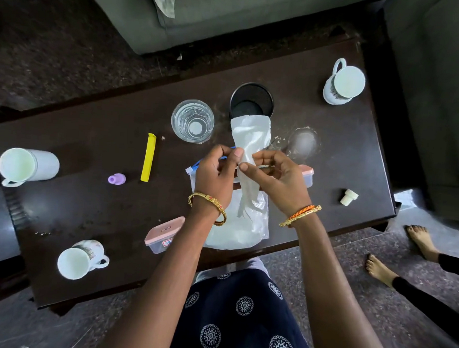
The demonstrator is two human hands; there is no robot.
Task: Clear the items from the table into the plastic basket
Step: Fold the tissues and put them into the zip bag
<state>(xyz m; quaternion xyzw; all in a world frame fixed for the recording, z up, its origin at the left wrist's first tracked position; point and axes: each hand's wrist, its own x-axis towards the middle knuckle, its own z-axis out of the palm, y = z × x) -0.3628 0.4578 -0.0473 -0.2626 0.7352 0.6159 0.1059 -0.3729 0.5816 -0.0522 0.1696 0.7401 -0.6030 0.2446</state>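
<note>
Over the middle of the dark table (92, 205), my left hand (216, 173) and my right hand (276, 179) both pinch a white crumpled tissue (249, 140). It stretches from my fingers toward a black cup (251, 101). Under my hands lies a clear zip bag (238, 228) with a blue seal. Around them sit a glass of water (192, 121), a yellow clip (148, 156), a purple cap (116, 179), a white cap (348, 197), three white mugs (27, 165) (79, 258) (344, 81) and two pink-lidded boxes (163, 234) (307, 173). No plastic basket is in view.
A grey sofa (232, 15) stands beyond the table's far edge. Another person's bare feet (394, 264) rest on the floor at the right. A wet ring mark (304, 142) shows on the table right of the tissue. My patterned skirt fills the bottom centre.
</note>
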